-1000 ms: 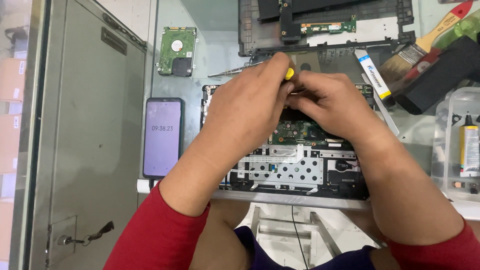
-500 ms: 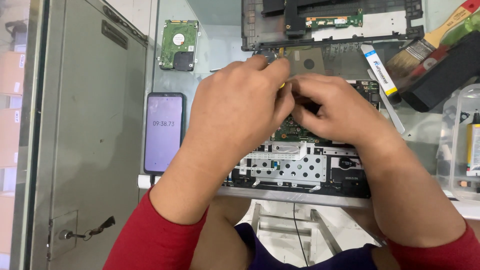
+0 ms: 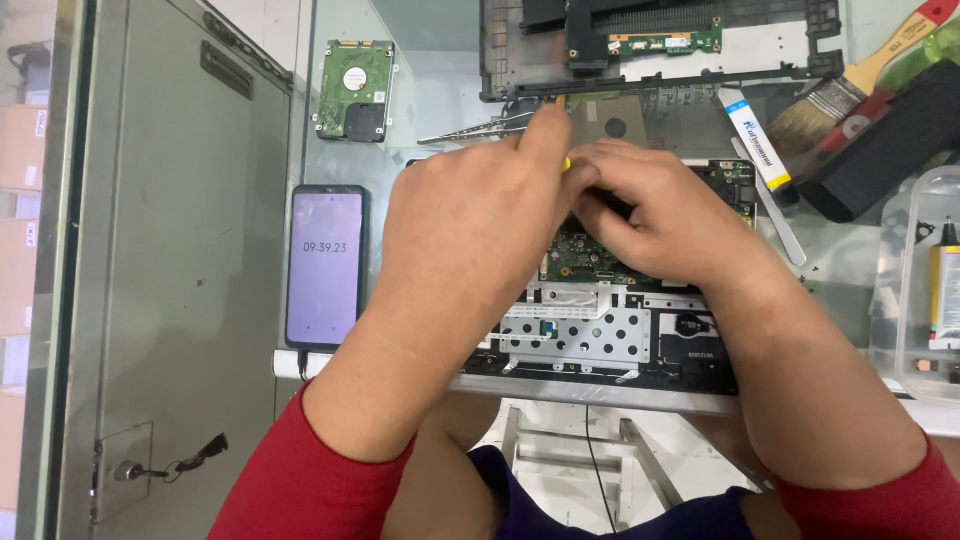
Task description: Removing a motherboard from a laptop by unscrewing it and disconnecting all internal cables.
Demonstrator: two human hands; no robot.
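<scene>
Head view, centre of frame. Left hand (image 3: 480, 225) curled over centre of opened laptop base (image 3: 600, 330), fingers closed round yellow-handled screwdriver (image 3: 566, 163); only a sliver of yellow seen betw. thumb and forefinger, tip hidden. Right hand (image 3: 655, 215) just right of it, touching left hand at fingertips, fingers bent down onto green circuit board (image 3: 575, 262) inside base; whether anything was pinched there could not be told, grip hidden by knuckles. Both forearms entered from bottom edge, red sleeves (image 3: 290, 480) at lower left and lower right.

Laptop base lay centre to centre-right, on glass tabletop (image 3: 440, 40), front edge toward lower frame; perforated metal plate and black coin-cell holder exposed below hands. Removed bottom cover (image 3: 650, 45) lay at top centre-right, just behind base, inner side up, w. small green board in it. Metal tweezers (image 3: 475, 130) lay at upper centre, just left of left forefinger, points toward frame left.

Bare hard drive (image 3: 355, 90), green board side up, sat upper left of centre. Phone (image 3: 326, 265) w. lit purple screen lay left of base, near left wrist, cable at its lower end. Paintbrush (image 3: 850, 85) w. red-tipped wooden handle and black foam block (image 3: 880, 150) lay upper right. Clear plastic box (image 3: 925, 290) at right edge. Grey metal cabinet (image 3: 170, 300) w. key in lock filled left side.
</scene>
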